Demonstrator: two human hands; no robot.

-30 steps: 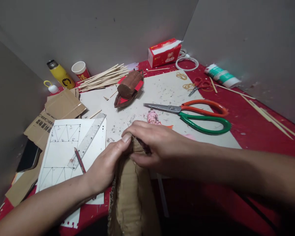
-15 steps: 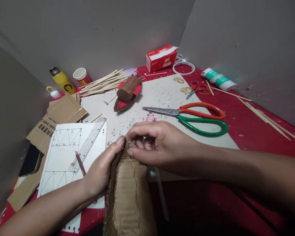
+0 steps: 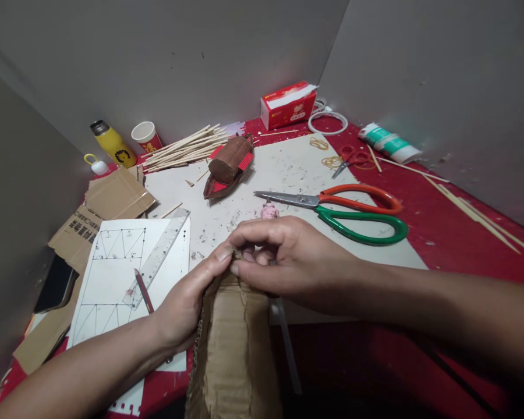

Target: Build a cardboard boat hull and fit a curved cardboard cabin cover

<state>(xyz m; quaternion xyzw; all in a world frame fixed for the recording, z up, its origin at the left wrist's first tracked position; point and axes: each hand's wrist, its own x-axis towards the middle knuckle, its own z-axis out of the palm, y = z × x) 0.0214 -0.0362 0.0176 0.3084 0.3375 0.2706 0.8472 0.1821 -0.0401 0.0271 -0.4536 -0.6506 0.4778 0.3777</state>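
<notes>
Both hands close on the far end of a corrugated cardboard strip [image 3: 233, 343] at near centre. The left hand [image 3: 187, 302] presses its thumb to the strip's top; the right hand [image 3: 288, 259] pinches it with curled fingers. Large scissors [image 3: 344, 209] lie just beyond, a ruler [image 3: 157, 256] to the left.
</notes>
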